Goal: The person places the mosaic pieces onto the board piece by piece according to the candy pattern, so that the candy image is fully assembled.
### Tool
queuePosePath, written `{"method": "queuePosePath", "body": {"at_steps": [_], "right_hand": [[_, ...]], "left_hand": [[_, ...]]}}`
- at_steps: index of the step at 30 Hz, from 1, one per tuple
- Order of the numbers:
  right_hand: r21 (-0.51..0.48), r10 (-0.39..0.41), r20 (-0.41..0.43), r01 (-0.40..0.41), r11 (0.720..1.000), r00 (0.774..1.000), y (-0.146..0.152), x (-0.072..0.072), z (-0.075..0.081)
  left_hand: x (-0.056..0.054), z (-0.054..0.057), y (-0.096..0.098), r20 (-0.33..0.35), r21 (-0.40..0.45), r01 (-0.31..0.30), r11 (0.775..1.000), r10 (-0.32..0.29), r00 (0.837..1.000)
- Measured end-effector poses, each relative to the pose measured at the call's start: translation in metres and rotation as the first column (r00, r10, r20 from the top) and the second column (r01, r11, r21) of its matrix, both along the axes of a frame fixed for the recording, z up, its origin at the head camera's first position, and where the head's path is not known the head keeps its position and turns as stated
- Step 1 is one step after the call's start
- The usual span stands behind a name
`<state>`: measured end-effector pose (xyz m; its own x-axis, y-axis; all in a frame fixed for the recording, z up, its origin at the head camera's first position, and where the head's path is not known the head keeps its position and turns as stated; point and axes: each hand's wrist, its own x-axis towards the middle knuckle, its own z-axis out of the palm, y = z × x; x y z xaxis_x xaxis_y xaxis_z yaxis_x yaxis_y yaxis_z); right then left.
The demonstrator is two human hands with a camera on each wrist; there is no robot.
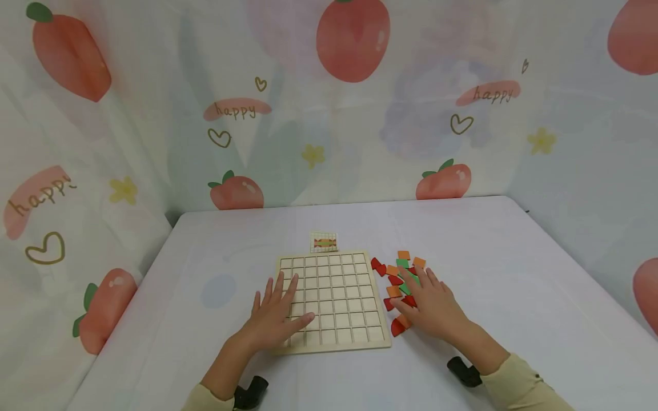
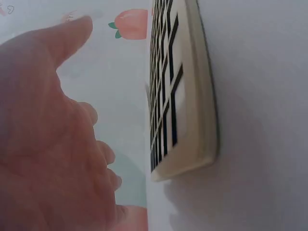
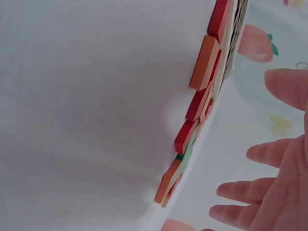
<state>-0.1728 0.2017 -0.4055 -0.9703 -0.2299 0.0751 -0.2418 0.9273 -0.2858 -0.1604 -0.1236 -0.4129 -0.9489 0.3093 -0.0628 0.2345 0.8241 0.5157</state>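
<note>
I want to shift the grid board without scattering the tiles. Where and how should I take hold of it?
Probably pinch the near rim of the grid board, coming from the person's side. The board lies flat, but its edge looks thick and stands above the table. Loose tiles crowd its right edge, and a card sits at its far edge.

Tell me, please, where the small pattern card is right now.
In the head view, the small pattern card sits near the middle, just beyond the far edge of the wooden grid board and left of the colored tiles.
</note>
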Motion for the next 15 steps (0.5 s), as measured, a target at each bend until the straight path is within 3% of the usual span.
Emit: {"method": "queuePosePath", "body": {"at_steps": [7, 15], "right_hand": [[0.023, -0.036, 0.022, 0.035, 0.999, 0.999, 0.01, -0.004, -0.002], [-0.028, -0.033, 0.008, 0.033, 0.999, 0.999, 0.02, -0.005, -0.001]], "left_hand": [[0.002, -0.005, -0.009, 0.057, 0.023, 0.015, 1.0, -0.016, 0.998], [0.006, -0.009, -0.02, 0.089, 0.069, 0.038, 0.997, -0.045, 0.995]]}}
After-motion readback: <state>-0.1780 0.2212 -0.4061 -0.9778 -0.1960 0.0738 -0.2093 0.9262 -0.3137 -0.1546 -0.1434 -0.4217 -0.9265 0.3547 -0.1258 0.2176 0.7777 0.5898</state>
